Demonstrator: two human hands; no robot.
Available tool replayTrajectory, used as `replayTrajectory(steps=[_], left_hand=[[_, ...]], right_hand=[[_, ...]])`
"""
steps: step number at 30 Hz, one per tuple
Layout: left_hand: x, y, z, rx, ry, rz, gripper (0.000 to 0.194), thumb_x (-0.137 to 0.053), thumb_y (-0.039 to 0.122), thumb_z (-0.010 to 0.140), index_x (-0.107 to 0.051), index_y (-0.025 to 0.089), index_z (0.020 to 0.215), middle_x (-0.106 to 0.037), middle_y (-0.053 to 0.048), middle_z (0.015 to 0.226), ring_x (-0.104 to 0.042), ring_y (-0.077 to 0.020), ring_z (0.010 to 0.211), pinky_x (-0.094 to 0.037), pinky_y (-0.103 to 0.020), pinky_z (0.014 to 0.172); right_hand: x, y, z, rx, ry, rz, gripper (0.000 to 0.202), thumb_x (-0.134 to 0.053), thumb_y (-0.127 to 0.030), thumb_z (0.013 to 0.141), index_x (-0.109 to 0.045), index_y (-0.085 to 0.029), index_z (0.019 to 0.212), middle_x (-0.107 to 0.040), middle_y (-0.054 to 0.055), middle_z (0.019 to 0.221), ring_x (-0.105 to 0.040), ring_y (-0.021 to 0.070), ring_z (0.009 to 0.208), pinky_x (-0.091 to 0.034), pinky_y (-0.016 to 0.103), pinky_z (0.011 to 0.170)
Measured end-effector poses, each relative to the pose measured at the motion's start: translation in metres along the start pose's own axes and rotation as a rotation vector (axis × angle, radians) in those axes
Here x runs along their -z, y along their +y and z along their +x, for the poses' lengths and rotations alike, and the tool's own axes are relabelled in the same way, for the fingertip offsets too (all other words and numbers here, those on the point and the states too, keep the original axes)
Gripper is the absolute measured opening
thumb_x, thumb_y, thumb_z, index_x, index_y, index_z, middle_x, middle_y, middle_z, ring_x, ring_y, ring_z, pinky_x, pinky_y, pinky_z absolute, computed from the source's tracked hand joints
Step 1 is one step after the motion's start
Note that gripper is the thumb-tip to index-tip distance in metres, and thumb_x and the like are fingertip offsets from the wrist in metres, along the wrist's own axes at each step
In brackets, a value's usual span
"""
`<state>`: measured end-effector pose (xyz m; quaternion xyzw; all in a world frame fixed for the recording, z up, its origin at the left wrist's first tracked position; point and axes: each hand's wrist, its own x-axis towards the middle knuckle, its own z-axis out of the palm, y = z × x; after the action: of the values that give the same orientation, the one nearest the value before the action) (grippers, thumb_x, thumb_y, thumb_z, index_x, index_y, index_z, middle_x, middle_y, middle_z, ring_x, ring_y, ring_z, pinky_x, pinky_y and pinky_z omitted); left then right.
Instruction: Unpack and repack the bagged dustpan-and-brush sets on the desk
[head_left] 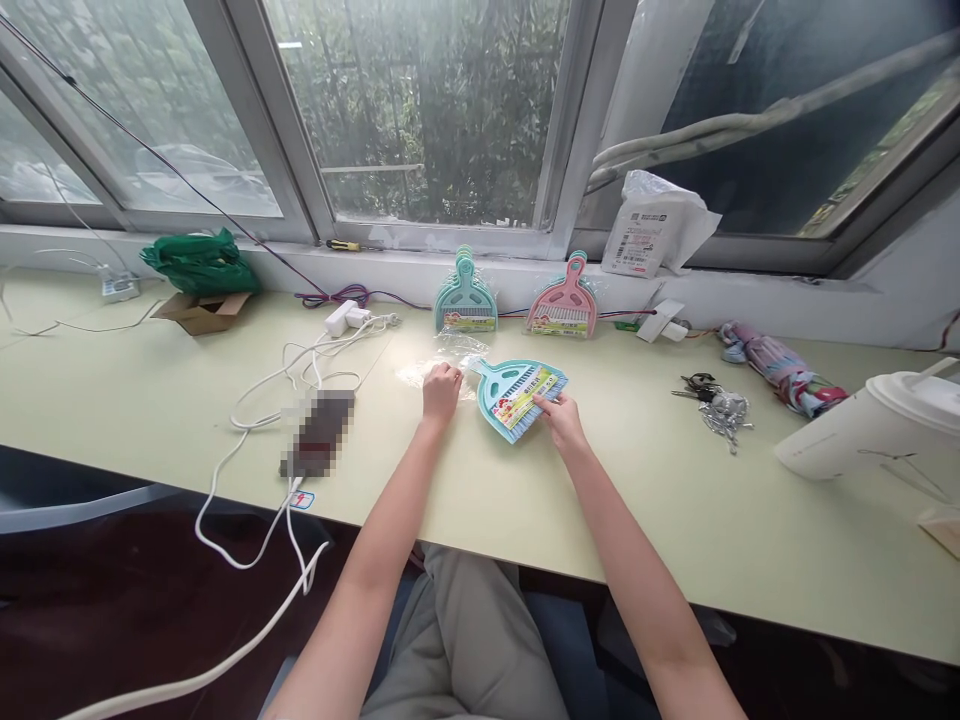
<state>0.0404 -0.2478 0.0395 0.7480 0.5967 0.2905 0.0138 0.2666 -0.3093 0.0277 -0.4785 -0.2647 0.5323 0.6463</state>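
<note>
A teal dustpan (496,378) with a small brush nested in it and a printed card (523,398) across the bristles is tilted over the middle of the table. My right hand (562,420) grips its wide lower right edge, thumb over the card and bristles. To the left of the dustpan's handle, my left hand (441,392) is closed on a crumpled clear plastic bag (420,372). Its fingertips are partly hidden. Behind, against the wall, stand a stack of teal dustpan sets (465,290) and a pink stack (564,292), each with brush and card.
White cables (247,425) and a blurred phone (321,435) lie on the left, near a small carton (201,312) with a green bag (201,262). Keys (716,400), a folded umbrella (784,370) and a tilted white cup (862,425) occupy the right. The window wall bounds the back.
</note>
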Motion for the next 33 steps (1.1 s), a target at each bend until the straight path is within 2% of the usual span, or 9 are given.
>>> replayTrajectory(steps=[5, 8, 11, 14, 16, 19, 25, 28, 33], left_hand=[[0.006, 0.021, -0.007, -0.098, 0.007, -0.105, 0.030, -0.039, 0.031, 0.094, -0.068, 0.022, 0.099, -0.062, -0.010, 0.102, -0.051, -0.0252, 0.105, -0.037, -0.038, 0.094], [0.011, 0.035, -0.013, -0.110, -0.010, -0.160, 0.026, -0.044, 0.032, 0.093, -0.068, 0.025, 0.102, -0.061, -0.009, 0.111, -0.048, -0.0261, 0.115, -0.032, -0.041, 0.102], [0.012, 0.045, -0.015, 0.040, 0.134, -0.245, 0.040, -0.053, 0.040, 0.088, -0.055, 0.029, 0.126, -0.044, -0.009, 0.139, -0.031, -0.0288, 0.134, -0.026, -0.045, 0.108], [0.006, 0.044, -0.009, 0.325, 0.231, -0.546, 0.075, -0.053, 0.050, 0.086, -0.017, 0.027, 0.148, -0.021, -0.012, 0.153, -0.025, -0.0274, 0.140, -0.033, -0.043, 0.106], [-0.002, 0.038, -0.004, 0.449, 0.113, -0.889, 0.078, -0.048, 0.053, 0.088, -0.006, 0.026, 0.148, -0.026, -0.015, 0.151, -0.040, -0.0252, 0.133, -0.042, -0.040, 0.099], [-0.012, 0.034, 0.000, 0.435, -0.230, -1.306, 0.069, -0.049, 0.056, 0.086, -0.027, 0.023, 0.143, -0.051, -0.013, 0.135, -0.059, -0.0233, 0.112, -0.050, -0.039, 0.091], [-0.019, 0.056, -0.016, 0.345, -0.588, -1.554, 0.053, -0.064, 0.049, 0.078, -0.054, 0.021, 0.122, -0.061, -0.010, 0.124, -0.059, -0.0251, 0.114, -0.047, -0.041, 0.099], [-0.018, 0.062, -0.019, 0.313, -0.614, -1.593, 0.055, -0.065, 0.050, 0.078, -0.053, 0.022, 0.124, -0.059, -0.009, 0.128, -0.056, -0.0260, 0.118, -0.044, -0.043, 0.103], [-0.014, 0.054, -0.014, 0.407, -0.474, -1.592, 0.050, -0.061, 0.052, 0.080, -0.056, 0.021, 0.118, -0.061, -0.010, 0.125, -0.056, -0.0276, 0.118, -0.045, -0.044, 0.103]], right_hand=[[-0.014, 0.008, -0.006, -0.037, -0.126, -0.014, 0.028, -0.082, -0.015, 0.059, -0.065, -0.014, 0.082, -0.073, 0.007, 0.084, -0.071, 0.0211, 0.080, -0.061, 0.035, 0.076], [-0.016, 0.012, -0.007, -0.001, -0.053, 0.035, 0.028, -0.081, -0.018, 0.061, -0.064, -0.016, 0.083, -0.072, 0.006, 0.087, -0.070, 0.0203, 0.084, -0.060, 0.034, 0.079], [-0.016, 0.015, -0.006, 0.062, 0.048, 0.112, 0.033, -0.081, -0.021, 0.061, -0.062, -0.018, 0.087, -0.071, 0.004, 0.091, -0.069, 0.0201, 0.089, -0.059, 0.033, 0.082], [-0.017, 0.015, -0.006, 0.099, 0.099, 0.163, 0.044, -0.082, -0.021, 0.059, -0.056, -0.021, 0.094, -0.070, 0.002, 0.093, -0.068, 0.0196, 0.091, -0.059, 0.035, 0.083], [-0.019, 0.015, -0.007, 0.109, 0.093, 0.173, 0.047, -0.082, -0.022, 0.058, -0.054, -0.022, 0.095, -0.070, 0.002, 0.094, -0.068, 0.0193, 0.093, -0.059, 0.035, 0.084], [-0.022, 0.014, -0.011, 0.114, 0.065, 0.156, 0.042, -0.081, -0.026, 0.059, -0.058, -0.020, 0.092, -0.069, 0.005, 0.101, -0.067, 0.0202, 0.097, -0.058, 0.033, 0.086], [-0.019, 0.013, -0.010, 0.183, 0.194, 0.161, 0.039, -0.079, -0.033, 0.059, -0.061, -0.019, 0.090, -0.071, 0.005, 0.100, -0.066, 0.0202, 0.099, -0.058, 0.029, 0.084], [-0.018, 0.012, -0.005, 0.193, 0.199, 0.140, 0.038, -0.079, -0.036, 0.058, -0.060, -0.019, 0.087, -0.072, 0.004, 0.094, -0.067, 0.0210, 0.096, -0.059, 0.030, 0.080], [-0.023, 0.011, -0.007, 0.161, 0.103, 0.158, 0.041, -0.083, -0.033, 0.052, -0.061, -0.018, 0.082, -0.071, 0.005, 0.090, -0.068, 0.0224, 0.091, -0.060, 0.032, 0.076]])
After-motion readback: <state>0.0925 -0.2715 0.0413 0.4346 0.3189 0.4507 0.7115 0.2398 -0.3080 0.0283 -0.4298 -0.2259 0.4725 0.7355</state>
